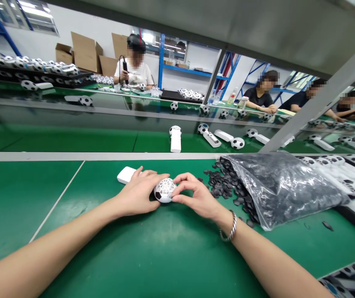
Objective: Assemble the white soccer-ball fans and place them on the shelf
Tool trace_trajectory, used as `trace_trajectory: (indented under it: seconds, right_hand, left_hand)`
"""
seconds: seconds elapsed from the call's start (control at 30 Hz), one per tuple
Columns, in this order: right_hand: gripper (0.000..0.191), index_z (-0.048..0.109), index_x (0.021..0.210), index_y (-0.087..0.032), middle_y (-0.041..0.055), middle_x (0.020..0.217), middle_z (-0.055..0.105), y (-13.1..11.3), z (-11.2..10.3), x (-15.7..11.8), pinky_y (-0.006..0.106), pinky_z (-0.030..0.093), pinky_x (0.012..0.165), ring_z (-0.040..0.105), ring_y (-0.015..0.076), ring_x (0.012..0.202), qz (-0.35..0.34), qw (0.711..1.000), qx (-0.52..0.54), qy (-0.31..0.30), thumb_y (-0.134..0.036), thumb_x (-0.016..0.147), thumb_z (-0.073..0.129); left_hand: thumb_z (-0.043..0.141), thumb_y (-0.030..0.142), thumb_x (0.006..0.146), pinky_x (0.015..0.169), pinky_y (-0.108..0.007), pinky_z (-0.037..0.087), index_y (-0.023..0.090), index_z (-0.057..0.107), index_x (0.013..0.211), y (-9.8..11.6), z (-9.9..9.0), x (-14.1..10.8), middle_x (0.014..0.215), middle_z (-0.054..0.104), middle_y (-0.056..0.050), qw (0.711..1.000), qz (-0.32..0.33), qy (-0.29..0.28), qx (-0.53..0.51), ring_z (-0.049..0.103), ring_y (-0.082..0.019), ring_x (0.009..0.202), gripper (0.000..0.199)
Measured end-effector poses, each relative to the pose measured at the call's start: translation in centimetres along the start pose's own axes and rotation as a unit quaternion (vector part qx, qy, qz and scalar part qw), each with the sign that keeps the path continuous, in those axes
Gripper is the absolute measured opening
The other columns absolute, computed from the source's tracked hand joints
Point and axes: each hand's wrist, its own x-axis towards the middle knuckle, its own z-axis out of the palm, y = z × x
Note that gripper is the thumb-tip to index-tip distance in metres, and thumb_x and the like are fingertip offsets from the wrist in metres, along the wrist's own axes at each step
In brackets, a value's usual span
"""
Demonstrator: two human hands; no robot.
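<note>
Left hand [137, 192]: grasping the soccer-ball head [164, 190] from the left, fingers curled over its top, heel on the green workbench [19, 211].
Right hand [194, 196]: grasping the same head from the right, thumb and fingertips [180, 179] pressed on it; a silver chain bracelet [229, 227] circles the wrist.
Soccer-ball head: held between both hands just above the bench, white with a black patch at lower left.
Beside the left hand: a white plastic handle [126, 174], lying flat, under the fingers' edge.
Right of the hands: loose black hexagonal patches [222, 184] spilling from a clear plastic bag [277, 186].
Beyond: ball-headed white handles [175, 138] on a green conveyor belt [72, 140].
Far: a co-worker [135, 66] holding a black power tool [124, 68], cardboard boxes [86, 51] behind.
</note>
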Motion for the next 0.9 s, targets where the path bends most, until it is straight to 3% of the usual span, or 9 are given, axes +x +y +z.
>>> trace_trajectory:
  seconds: [0.1, 0.17, 0.27, 0.37, 0.57, 0.67, 0.77, 0.83, 0.9]
  right_hand:
    - [0.014, 0.059, 0.068, -0.019, 0.0043, 0.105, 0.05, 1.1, 0.9, 0.3, 0.035, 0.036, 0.093, 0.047, 0.0184, 0.107, 0.027, 0.999, 0.038, 0.02, -0.027, 0.066, 0.071]
    - [0.021, 0.056, 0.072, -0.019, 0.0062, 0.115, 0.047, 1.7, 1.3, 0.4, 0.035, 0.039, 0.09, 0.042, 0.0208, 0.115, 0.041, 0.997, 0.054, 0.028, -0.028, 0.064, 0.072]
    - [0.038, 0.05, 0.096, -0.021, 0.0092, 0.127, 0.042, 2.1, 1.5, 0.4, 0.036, 0.039, 0.091, 0.035, 0.0218, 0.123, 0.068, 0.993, 0.097, 0.008, -0.029, 0.065, 0.071]
    - [0.053, 0.036, 0.119, -0.022, 0.0101, 0.126, 0.045, 1.8, 1.7, 0.3, 0.037, 0.036, 0.096, 0.043, 0.0184, 0.117, 0.067, 0.987, 0.141, -0.04, -0.027, 0.074, 0.063]
    - [0.037, 0.042, 0.114, -0.022, 0.0068, 0.114, 0.053, 1.7, 1.2, 0.9, 0.032, 0.043, 0.088, 0.052, 0.0161, 0.104, 0.025, 0.993, 0.101, -0.047, -0.03, 0.08, 0.054]
    - [0.026, 0.05, 0.106, -0.021, 0.0069, 0.108, 0.054, 2.9, -1.3, 1.7, 0.03, 0.046, 0.081, 0.054, 0.0156, 0.097, 0.063, 0.995, -0.064, 0.034, -0.034, 0.084, 0.047]
    - [0.022, 0.057, 0.097, -0.018, 0.0096, 0.103, 0.053, 4.7, -4.6, 1.7, 0.034, 0.042, 0.083, 0.051, 0.0205, 0.096, 0.137, 0.921, -0.338, 0.135, -0.031, 0.079, 0.054]
    - [0.019, 0.059, 0.09, -0.016, 0.0121, 0.097, 0.054, 5.9, -6.2, 1.4, 0.038, 0.041, 0.083, 0.05, 0.0251, 0.096, 0.178, 0.884, -0.407, 0.147, -0.028, 0.075, 0.058]
    - [0.014, 0.06, 0.084, -0.016, 0.0108, 0.088, 0.055, 6.7, -7.1, 1.0, 0.037, 0.041, 0.078, 0.053, 0.0246, 0.089, 0.195, 0.882, -0.408, 0.137, -0.026, 0.075, 0.059]
  left_hand:
    - [0.063, 0.056, 0.058, 0.102, -0.056, 0.012, 0.027, 0.043, 0.121, 0.5, 0.2, 0.0, 0.115, 0.055, -0.006, 0.999, -0.026, 0.02, -0.009, 0.042, -0.029, 0.112, 0.072]
    - [0.059, 0.064, 0.058, 0.102, -0.056, 0.012, 0.026, 0.047, 0.117, 0.7, 0.4, 0.0, 0.112, 0.056, -0.006, 0.999, -0.037, 0.037, -0.015, 0.043, -0.029, 0.11, 0.071]
    - [0.056, 0.062, 0.063, 0.102, -0.056, 0.012, 0.026, 0.049, 0.115, 1.1, 0.6, 0.2, 0.108, 0.058, -0.004, 0.997, -0.04, 0.055, -0.021, 0.046, -0.027, 0.107, 0.063]
    - [0.056, 0.055, 0.066, 0.101, -0.054, 0.016, 0.026, 0.052, 0.111, 1.4, 0.6, 0.3, 0.101, 0.061, -0.003, 0.997, -0.042, 0.067, -0.025, 0.049, -0.025, 0.101, 0.053]
    - [0.059, 0.052, 0.065, 0.104, -0.05, 0.017, 0.024, 0.051, 0.11, 1.0, 0.7, 0.1, 0.099, 0.059, -0.002, 0.997, -0.014, 0.067, -0.037, 0.05, -0.023, 0.099, 0.054]
    - [0.063, 0.059, 0.057, 0.106, -0.051, 0.012, 0.022, 0.049, 0.11, 0.7, 0.9, 0.1, 0.107, 0.056, -0.006, 0.997, 0.002, 0.062, -0.048, 0.047, -0.025, 0.106, 0.067]
    - [0.063, 0.062, 0.055, 0.107, -0.051, 0.008, 0.021, 0.05, 0.108, 0.5, 0.9, 0.1, 0.11, 0.055, -0.007, 0.997, 0.005, 0.052, -0.052, 0.042, -0.027, 0.113, 0.069]
    - [0.063, 0.059, 0.059, 0.107, -0.052, 0.007, 0.022, 0.048, 0.112, 0.6, 0.8, 0.0, 0.115, 0.053, -0.007, 0.998, 0.009, 0.03, -0.058, 0.036, -0.027, 0.12, 0.066]
    - [0.062, 0.053, 0.064, 0.107, -0.054, 0.006, 0.025, 0.045, 0.118, 0.9, 0.7, -0.2, 0.122, 0.049, -0.007, 0.998, 0.005, 0.008, -0.065, 0.027, -0.029, 0.126, 0.064]
